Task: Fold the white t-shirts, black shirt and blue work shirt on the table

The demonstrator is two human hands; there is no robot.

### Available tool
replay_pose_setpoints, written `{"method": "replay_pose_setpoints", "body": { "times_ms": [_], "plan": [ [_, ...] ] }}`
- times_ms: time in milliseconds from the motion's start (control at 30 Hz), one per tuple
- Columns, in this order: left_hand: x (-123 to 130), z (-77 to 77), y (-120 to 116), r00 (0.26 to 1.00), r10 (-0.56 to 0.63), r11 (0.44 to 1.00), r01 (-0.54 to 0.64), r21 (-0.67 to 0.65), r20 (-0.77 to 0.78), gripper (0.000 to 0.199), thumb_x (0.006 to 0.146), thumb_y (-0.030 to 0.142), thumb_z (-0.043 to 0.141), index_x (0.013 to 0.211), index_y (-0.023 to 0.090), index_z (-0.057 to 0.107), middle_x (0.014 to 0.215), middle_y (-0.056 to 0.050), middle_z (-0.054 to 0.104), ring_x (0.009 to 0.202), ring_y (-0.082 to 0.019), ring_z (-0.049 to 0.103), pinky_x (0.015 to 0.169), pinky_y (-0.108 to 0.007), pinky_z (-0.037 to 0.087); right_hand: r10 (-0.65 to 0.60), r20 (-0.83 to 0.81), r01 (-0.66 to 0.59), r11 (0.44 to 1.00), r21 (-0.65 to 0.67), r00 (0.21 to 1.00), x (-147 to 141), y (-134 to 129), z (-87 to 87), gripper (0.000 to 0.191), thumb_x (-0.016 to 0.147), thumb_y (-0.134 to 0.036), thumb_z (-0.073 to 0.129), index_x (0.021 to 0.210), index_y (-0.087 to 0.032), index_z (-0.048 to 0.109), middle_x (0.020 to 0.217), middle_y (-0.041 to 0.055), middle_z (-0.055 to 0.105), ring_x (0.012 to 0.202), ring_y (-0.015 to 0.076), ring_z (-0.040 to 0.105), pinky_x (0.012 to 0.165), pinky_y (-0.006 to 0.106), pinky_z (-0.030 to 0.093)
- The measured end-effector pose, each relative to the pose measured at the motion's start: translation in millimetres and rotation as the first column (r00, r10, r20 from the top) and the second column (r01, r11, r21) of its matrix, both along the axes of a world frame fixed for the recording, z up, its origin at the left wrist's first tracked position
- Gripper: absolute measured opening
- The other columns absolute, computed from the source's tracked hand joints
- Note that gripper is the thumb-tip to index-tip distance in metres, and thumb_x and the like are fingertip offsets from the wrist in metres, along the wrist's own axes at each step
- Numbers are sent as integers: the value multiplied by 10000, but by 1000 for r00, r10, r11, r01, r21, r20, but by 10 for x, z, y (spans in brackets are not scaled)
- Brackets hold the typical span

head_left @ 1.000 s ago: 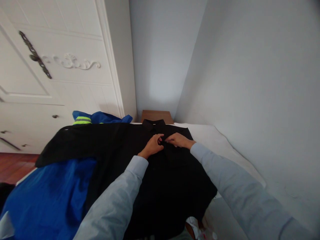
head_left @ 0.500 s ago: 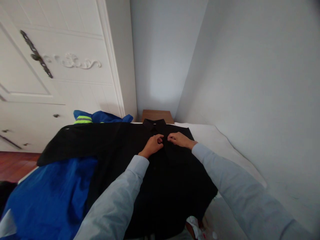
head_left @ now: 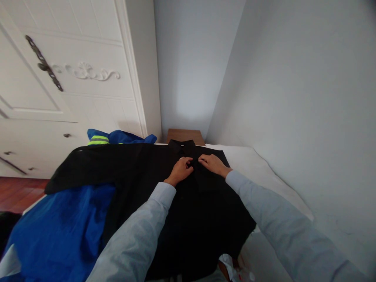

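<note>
A black collared shirt [head_left: 199, 219] lies spread out, front up, with its collar at the far end and one sleeve stretched to the left. Just below the collar, my left hand [head_left: 181, 170] pinches the front of the shirt between thumb and fingers. Close beside it on the right, my right hand [head_left: 214, 163] is closed on the cloth of the same front edge. Whether a button sits between the fingertips is too small and dark to tell. The right sleeve of the shirt is out of sight.
A blue garment [head_left: 64, 231] lies under the black sleeve, and another blue piece with a yellow-green stripe [head_left: 99, 140] sits behind it. White bedding [head_left: 243, 154] reaches to the wall on the right. A white wardrobe [head_left: 96, 98] and a small brown wooden top [head_left: 188, 135] stand beyond.
My right hand has shifted very slightly to the right, its fingers still at the shirt front. My left hand stays almost in place. The shirt lies as before.
</note>
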State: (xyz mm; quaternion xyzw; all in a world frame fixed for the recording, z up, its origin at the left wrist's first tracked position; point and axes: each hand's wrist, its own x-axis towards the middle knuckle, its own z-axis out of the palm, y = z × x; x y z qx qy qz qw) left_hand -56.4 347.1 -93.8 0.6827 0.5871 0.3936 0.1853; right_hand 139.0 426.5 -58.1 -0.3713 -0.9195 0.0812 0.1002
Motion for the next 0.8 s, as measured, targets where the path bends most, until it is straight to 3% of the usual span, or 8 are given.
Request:
{"method": "replay_pose_setpoints", "body": {
  "times_ms": [233,367,567,800],
  "plan": [
    [-3,-38,5,1000,25,998,-25,52,-1,389,770,76,608,1143,140,697,1053,-77,615,694,-116,585,749,-279,534,84,57,-84,996,-1,995,-139,-151,62,330,1004,-336,483,1232,-216,689,1144,61,724,1002,186,690,910,282,479],
    [9,-20,-21,999,5,998,-2,68,-41,322,802,103,618,1098,171,727,1064,-73,633,739,-134,609,778,-282,539,72,156,-75,997,11,985,-205,-189,83,307,1000,-315,482,1172,-229,722,1091,61,735,985,187,692,877,270,480],
    [13,27,-29,997,1,998,4,64,-76,230,857,131,609,1027,184,754,1041,-73,687,846,-172,650,871,-308,542,-3,187,-6,999,45,982,-229,-214,121,315,1008,-329,459,1122,-227,734,1044,73,738,951,195,693,814,254,470],
    [26,37,-33,993,51,995,-42,91,-103,210,839,99,613,959,172,769,994,-74,710,904,-190,663,910,-310,531,-181,152,166,981,104,972,-246,-238,65,327,1007,-376,451,1123,-242,726,1034,78,735,920,191,684,765,243,463]
  ]
}}
